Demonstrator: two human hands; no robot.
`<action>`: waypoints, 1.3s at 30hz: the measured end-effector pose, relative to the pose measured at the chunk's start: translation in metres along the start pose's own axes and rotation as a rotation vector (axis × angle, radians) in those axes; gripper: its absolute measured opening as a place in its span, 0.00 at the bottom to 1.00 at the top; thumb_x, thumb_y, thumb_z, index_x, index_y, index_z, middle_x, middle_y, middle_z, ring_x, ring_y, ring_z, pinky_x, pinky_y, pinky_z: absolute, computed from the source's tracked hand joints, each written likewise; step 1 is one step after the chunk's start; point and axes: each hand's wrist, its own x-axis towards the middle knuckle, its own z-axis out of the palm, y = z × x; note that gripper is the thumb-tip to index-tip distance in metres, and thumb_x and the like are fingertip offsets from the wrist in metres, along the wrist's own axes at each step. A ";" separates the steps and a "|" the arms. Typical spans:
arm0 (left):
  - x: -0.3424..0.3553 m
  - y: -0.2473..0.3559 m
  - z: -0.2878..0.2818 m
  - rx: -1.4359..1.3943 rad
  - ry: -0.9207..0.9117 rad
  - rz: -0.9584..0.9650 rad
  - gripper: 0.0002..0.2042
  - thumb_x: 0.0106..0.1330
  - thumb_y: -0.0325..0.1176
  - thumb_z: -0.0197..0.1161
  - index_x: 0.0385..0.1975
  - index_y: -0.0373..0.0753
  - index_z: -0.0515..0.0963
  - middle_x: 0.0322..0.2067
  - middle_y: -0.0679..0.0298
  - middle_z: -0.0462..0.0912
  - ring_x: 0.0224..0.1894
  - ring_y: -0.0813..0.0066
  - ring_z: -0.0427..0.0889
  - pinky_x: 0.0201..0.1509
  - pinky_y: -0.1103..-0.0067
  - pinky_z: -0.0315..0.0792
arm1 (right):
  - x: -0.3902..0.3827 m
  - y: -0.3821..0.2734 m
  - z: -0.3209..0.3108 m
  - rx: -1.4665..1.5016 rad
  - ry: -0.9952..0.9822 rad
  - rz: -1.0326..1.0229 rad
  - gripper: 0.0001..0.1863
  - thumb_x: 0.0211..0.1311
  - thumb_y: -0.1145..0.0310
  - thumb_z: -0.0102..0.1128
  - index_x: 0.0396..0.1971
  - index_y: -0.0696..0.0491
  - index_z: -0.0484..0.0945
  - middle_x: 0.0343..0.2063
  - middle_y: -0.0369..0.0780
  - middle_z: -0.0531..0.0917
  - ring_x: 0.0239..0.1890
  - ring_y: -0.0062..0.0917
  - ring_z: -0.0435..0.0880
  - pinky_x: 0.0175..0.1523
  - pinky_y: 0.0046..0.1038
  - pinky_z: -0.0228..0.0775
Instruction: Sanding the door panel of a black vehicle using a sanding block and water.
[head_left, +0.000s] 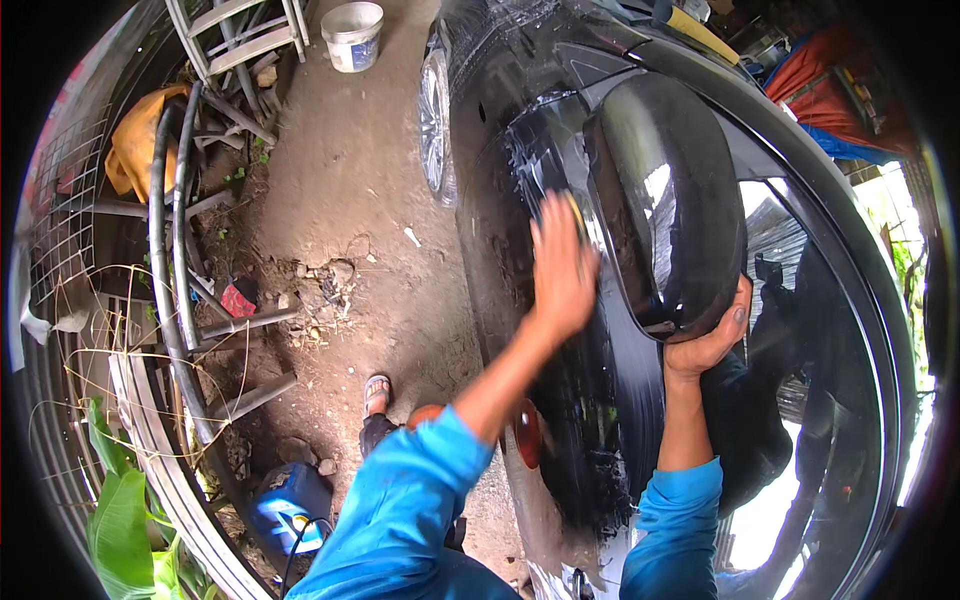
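Fingers extended and together, my left hand [565,270] presses a mostly covered yellow-edged pad [574,208] onto the black car panel [525,215], which has whitish, wet-looking streaks. Just to its right is a large, glossy black oval housing [660,180]. My right hand [715,335] grips the lower right edge of that housing, thumb and fingers curled round it. Dark glass [820,330] with bright reflections lies beyond the right hand. A red lamp [527,430] shows on the car below my left hand.
A white bucket [350,35] stands on dirt ground by the car wheel [435,125]. Left are metal poles [180,270], a ladder [235,35], an orange cloth [140,140], a blue jerrycan [290,500] and plants. My sandalled foot [376,398] shows below. A red tarp [820,95] hangs upper right.
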 end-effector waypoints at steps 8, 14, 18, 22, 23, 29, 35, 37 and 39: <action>0.008 0.004 -0.018 0.076 -0.013 0.002 0.37 0.71 0.36 0.52 0.74 0.27 0.44 0.75 0.40 0.42 0.78 0.46 0.39 0.79 0.55 0.33 | -0.002 -0.011 0.009 -0.060 -0.007 -0.015 0.31 0.70 0.49 0.34 0.45 0.64 0.75 0.40 0.44 0.79 0.44 0.30 0.76 0.51 0.32 0.68; -0.051 0.026 -0.003 -0.036 -0.074 0.029 0.40 0.67 0.35 0.56 0.74 0.27 0.43 0.75 0.37 0.41 0.78 0.45 0.37 0.79 0.53 0.31 | -0.001 0.004 -0.005 -0.025 -0.011 0.002 0.31 0.70 0.48 0.34 0.45 0.63 0.75 0.38 0.44 0.79 0.42 0.30 0.77 0.50 0.32 0.69; -0.143 0.055 -0.013 -0.134 -0.244 -0.048 0.43 0.62 0.34 0.59 0.74 0.27 0.44 0.74 0.35 0.41 0.78 0.43 0.36 0.78 0.50 0.30 | -0.003 -0.005 -0.001 -0.036 -0.024 0.020 0.31 0.70 0.49 0.33 0.45 0.63 0.75 0.38 0.43 0.79 0.42 0.29 0.77 0.50 0.32 0.69; 0.019 -0.029 -0.025 0.002 0.042 -0.070 0.33 0.76 0.39 0.45 0.75 0.31 0.44 0.76 0.44 0.43 0.79 0.51 0.38 0.80 0.58 0.32 | -0.006 -0.009 0.015 0.048 -0.020 0.011 0.31 0.70 0.49 0.34 0.46 0.63 0.75 0.41 0.43 0.79 0.44 0.30 0.77 0.51 0.32 0.69; 0.029 -0.033 -0.024 -0.026 0.041 -0.080 0.33 0.77 0.40 0.44 0.75 0.31 0.44 0.76 0.45 0.43 0.79 0.52 0.38 0.80 0.59 0.32 | -0.005 -0.007 0.014 0.036 -0.017 0.014 0.31 0.70 0.49 0.34 0.46 0.63 0.75 0.41 0.43 0.79 0.44 0.30 0.77 0.51 0.32 0.69; -0.164 0.037 0.005 -0.174 -0.170 -0.090 0.39 0.67 0.33 0.52 0.73 0.23 0.40 0.74 0.35 0.38 0.78 0.42 0.34 0.78 0.52 0.30 | -0.004 0.006 -0.005 0.060 -0.033 0.063 0.31 0.70 0.48 0.36 0.49 0.63 0.74 0.43 0.44 0.79 0.48 0.31 0.77 0.54 0.33 0.68; 0.046 -0.056 -0.021 -0.090 0.093 -0.227 0.32 0.80 0.43 0.39 0.75 0.30 0.43 0.76 0.46 0.41 0.79 0.51 0.37 0.80 0.58 0.33 | -0.002 -0.014 0.015 0.098 0.021 0.030 0.32 0.69 0.48 0.35 0.45 0.64 0.76 0.39 0.44 0.79 0.43 0.29 0.78 0.49 0.30 0.70; 0.051 -0.076 -0.016 -0.086 0.076 -0.250 0.32 0.79 0.43 0.40 0.75 0.30 0.43 0.77 0.46 0.40 0.79 0.52 0.37 0.79 0.58 0.33 | -0.005 -0.004 0.019 0.048 0.007 0.013 0.32 0.68 0.48 0.35 0.45 0.64 0.76 0.39 0.43 0.79 0.43 0.29 0.78 0.48 0.30 0.70; -0.004 -0.056 -0.007 -0.110 0.031 -0.150 0.33 0.76 0.38 0.44 0.75 0.29 0.41 0.76 0.44 0.38 0.79 0.50 0.36 0.79 0.56 0.32 | -0.009 0.004 0.005 0.000 -0.039 0.013 0.31 0.69 0.48 0.35 0.48 0.63 0.75 0.41 0.43 0.79 0.46 0.30 0.77 0.52 0.32 0.69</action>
